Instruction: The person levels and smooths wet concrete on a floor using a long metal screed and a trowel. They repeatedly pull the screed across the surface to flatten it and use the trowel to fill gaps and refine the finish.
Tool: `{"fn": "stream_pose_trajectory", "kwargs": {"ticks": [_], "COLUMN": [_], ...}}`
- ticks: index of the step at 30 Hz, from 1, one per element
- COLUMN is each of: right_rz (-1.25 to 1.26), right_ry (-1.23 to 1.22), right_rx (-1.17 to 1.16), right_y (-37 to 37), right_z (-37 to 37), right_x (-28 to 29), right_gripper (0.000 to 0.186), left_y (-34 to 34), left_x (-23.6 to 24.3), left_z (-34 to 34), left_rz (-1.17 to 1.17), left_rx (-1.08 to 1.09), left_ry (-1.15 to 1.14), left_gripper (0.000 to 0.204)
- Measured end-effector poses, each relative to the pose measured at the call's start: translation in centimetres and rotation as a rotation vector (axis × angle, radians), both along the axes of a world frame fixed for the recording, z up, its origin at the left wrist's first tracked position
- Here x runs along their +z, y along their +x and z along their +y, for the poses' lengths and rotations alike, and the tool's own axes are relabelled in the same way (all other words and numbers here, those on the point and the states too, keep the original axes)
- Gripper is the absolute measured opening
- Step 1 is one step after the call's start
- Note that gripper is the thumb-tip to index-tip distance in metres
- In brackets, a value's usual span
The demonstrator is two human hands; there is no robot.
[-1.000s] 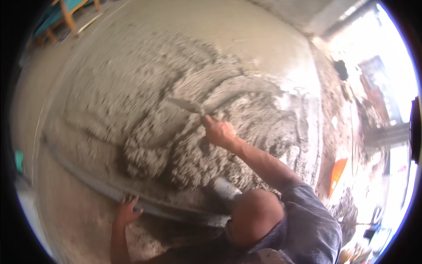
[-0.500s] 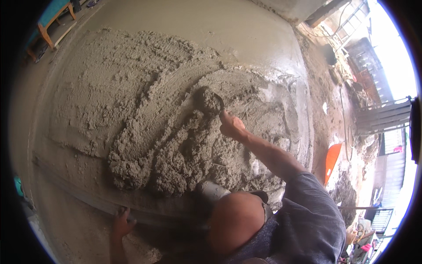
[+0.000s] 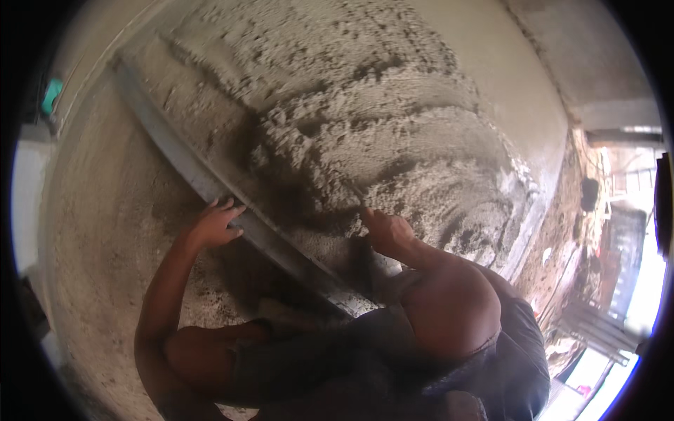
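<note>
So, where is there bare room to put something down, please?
The widest free patch: the floor left of the long grey bar and left hand. It is crowded near the bar's lower end: rough mortar, right hand and a knee.

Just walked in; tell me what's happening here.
A person is working over wet concrete with both hands. The right hand holds what looks like a trowel, blurred against the mix. The left hand rests its fingers on a long grey screed bar lying aslant beside the concrete, which is rough and ridged, smoother toward the upper right.
</note>
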State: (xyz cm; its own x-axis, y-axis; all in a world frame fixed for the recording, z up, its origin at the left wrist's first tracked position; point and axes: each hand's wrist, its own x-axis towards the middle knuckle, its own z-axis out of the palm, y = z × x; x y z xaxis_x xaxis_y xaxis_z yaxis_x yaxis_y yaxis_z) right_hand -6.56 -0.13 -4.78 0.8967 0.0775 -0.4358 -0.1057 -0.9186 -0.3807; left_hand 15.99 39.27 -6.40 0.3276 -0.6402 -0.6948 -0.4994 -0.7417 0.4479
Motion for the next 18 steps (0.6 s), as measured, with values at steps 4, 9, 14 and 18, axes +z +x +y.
{"fn": "stream_pose_trajectory", "kwargs": {"ticks": [4, 9, 14, 18], "right_rz": [-0.136, 0.011, -0.062, 0.0], "right_ry": [-0.127, -0.292, -0.53, -0.46], "right_rx": [0.089, -0.92, -1.464, -1.258], "right_y": [-1.9, -5.6, -16.6, -10.1], "right_z": [-7.7, -27.6, -41.9, -33.4], "right_x": [1.4, 1.5, -2.4, -5.1], "right_gripper": [0.032, 0.025, 0.029, 0.027], "left_y": [0.5, 0.5, -0.5, -0.8], "left_x": [-2.9, 2.7, -0.4, 1.9], "left_z": [0.2, -2.7, -5.1, -4.2], "left_rz": [-0.034, 0.027, 0.106, 0.047], "left_rx": [0.01, 0.163, 0.017, 0.162], "left_ry": [0.034, 0.178, 0.193, 0.291], "left_gripper": [0.077, 0.078, 0.07, 0.076]}}
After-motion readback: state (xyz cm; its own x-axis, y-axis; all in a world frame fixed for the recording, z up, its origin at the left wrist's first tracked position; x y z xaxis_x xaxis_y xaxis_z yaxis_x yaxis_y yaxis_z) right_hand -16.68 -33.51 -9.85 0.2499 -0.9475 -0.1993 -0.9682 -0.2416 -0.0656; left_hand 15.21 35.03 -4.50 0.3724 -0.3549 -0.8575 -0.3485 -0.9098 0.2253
